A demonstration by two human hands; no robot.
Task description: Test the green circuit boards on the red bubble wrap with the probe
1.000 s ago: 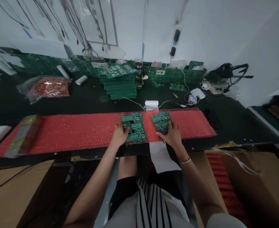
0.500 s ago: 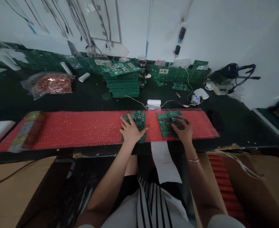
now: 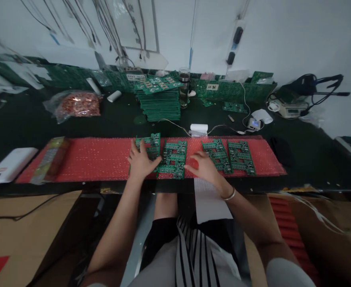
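Four green circuit boards lie in a row on a long red bubble-wrap sheet (image 3: pixel 103 159). My left hand (image 3: pixel 141 161) has its fingers spread over the leftmost board (image 3: pixel 154 144), touching or just above it. Beside it sits a second board (image 3: pixel 179 159). My right hand (image 3: pixel 203 167) hovers over the red wrap with thumb and fingers apart, between the second board and a slightly turned third board (image 3: pixel 218 153). The rightmost board (image 3: pixel 241 157) lies free of both hands. Nothing is visible in my right hand.
Behind the wrap stand a tall stack of green boards (image 3: pixel 160 105) and a glass bottle (image 3: pixel 184 89). A bag of copper-coloured parts (image 3: pixel 79 104) is at back left. On the wrap's left lies a taped bar (image 3: pixel 51 159), beside a white box (image 3: pixel 10 165). A paper strip (image 3: pixel 211 203) hangs over the front edge.
Where two groups of boards were under my hands, four boards now lie side by side. My left hand has moved left, and my right hand has moved left off the right-hand boards.
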